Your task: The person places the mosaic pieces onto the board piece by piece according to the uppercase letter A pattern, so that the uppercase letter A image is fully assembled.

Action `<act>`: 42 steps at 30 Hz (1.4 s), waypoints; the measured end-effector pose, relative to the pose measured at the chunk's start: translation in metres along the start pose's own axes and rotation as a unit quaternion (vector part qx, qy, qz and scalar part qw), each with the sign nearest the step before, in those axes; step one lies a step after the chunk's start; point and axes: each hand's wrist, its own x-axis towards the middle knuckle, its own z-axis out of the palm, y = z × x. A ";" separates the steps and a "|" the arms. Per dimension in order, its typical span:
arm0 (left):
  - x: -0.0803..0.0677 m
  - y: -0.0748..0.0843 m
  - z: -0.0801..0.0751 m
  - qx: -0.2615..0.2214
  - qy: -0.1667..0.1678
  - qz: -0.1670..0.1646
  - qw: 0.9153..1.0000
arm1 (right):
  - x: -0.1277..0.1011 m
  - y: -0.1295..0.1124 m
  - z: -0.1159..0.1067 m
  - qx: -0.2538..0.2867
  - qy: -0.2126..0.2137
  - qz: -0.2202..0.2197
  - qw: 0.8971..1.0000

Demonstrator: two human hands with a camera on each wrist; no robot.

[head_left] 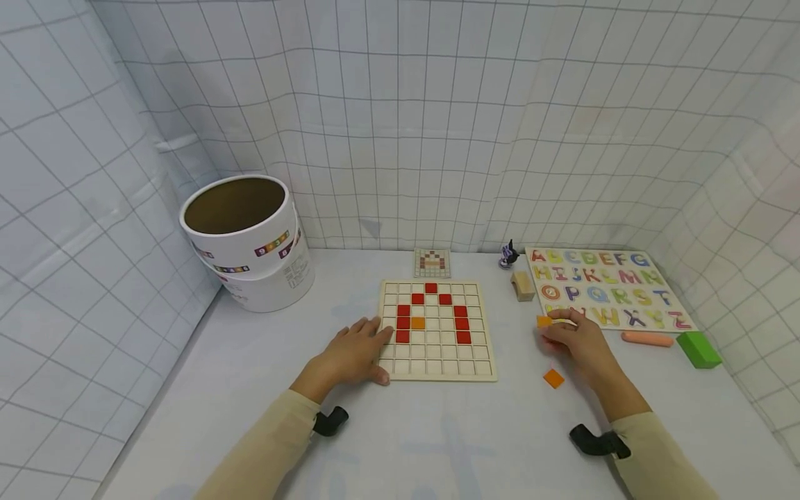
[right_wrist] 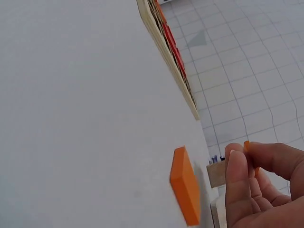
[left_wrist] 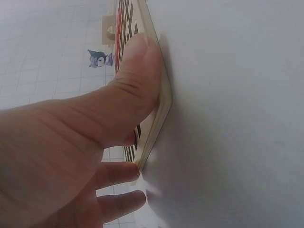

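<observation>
A square wooden grid board (head_left: 434, 351) lies on the table, with red tiles (head_left: 461, 324) and one orange tile (head_left: 418, 323) set in its cells. My left hand (head_left: 356, 353) rests on the board's left edge, the thumb (left_wrist: 140, 71) on its near corner and the fingers spread along the side. To the right of the board, my right hand (head_left: 578, 342) pinches a second orange tile (head_left: 544, 321) between thumb and fingertips, just above the table. Another orange tile (head_left: 553, 378) lies on the table below that hand, seen large in the right wrist view.
A small pattern card (head_left: 432, 264) lies behind the board. Right of it are a dark figurine (head_left: 509, 255), a wooden block (head_left: 522, 285), an alphabet board (head_left: 606, 288), a salmon-coloured stick (head_left: 646, 339) and a green block (head_left: 698, 349). A white bucket (head_left: 269, 278) stands at back left.
</observation>
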 end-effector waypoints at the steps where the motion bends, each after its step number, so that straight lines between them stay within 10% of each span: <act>1: 0.000 0.000 -0.001 0.000 0.000 0.000 1.000 | 0.002 -0.002 0.002 0.012 -0.004 -0.002 1.000; 13: -0.002 0.002 -0.002 0.000 -0.001 -0.001 1.000 | 0.035 -0.025 0.088 0.020 -0.090 0.007 0.996; 19: -0.002 0.001 -0.001 0.000 0.002 0.002 1.000 | 0.048 -0.032 0.140 -0.112 -0.124 -0.004 0.986; 23: -0.001 0.001 0.000 -0.002 0.004 0.007 1.000 | 0.050 -0.033 0.161 -0.254 -0.109 -0.055 0.960; 28: -0.001 0.001 0.000 -0.002 0.004 0.006 1.000 | 0.050 -0.033 0.174 -0.340 -0.089 -0.089 0.932; 42: 0.000 0.001 0.000 -0.004 0.004 0.001 1.000 | 0.048 -0.034 0.172 -0.361 -0.089 -0.101 0.923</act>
